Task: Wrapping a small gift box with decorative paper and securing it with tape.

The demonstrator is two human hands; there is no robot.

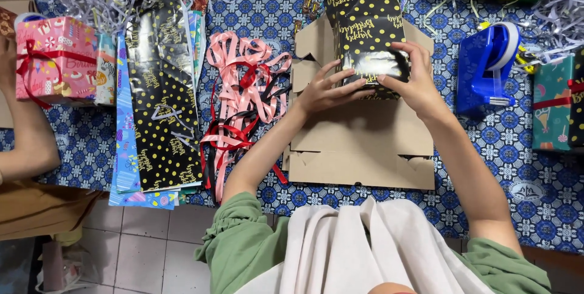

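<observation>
A box wrapped in black paper with gold dots (368, 32) stands on a stack of flat brown cardboard (365, 142) in the middle of the table. My left hand (325, 90) presses its fingers flat against the near end flap of the wrap. My right hand (413, 81) grips the box's near right corner, thumb on the folded end. Both arms wear green sleeves.
A blue tape dispenser (486, 66) sits to the right, beside a teal wrapped gift (553, 102). Pink, red and black ribbons (240, 105) lie left of the cardboard, then sheets of wrapping paper (161, 99). Another person's arm (24, 136) holds a pink gift (58, 59) at far left.
</observation>
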